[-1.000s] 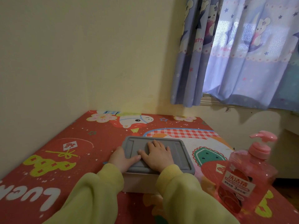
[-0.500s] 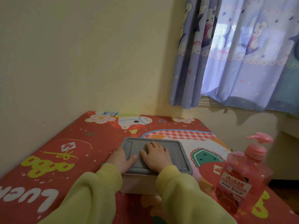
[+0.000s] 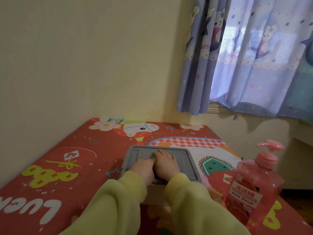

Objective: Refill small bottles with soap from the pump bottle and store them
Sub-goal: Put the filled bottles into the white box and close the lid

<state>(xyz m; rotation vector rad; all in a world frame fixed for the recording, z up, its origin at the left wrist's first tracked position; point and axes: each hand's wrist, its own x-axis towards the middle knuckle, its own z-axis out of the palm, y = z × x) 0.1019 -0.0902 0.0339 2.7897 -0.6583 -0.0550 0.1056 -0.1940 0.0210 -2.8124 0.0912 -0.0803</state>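
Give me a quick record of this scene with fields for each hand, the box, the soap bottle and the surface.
left hand: flat on the grey lid
right hand: flat on the lid, fingers straight, touching the left hand
box: lid on, pale body below
pump bottle: pink, upright, right of the box, untouched
small bottles: none in view
surface: red patterned table cover

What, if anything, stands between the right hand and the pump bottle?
Nothing visible. The right hand lies flat on the grey lid; only printed tablecloth separates it from the pump bottle.
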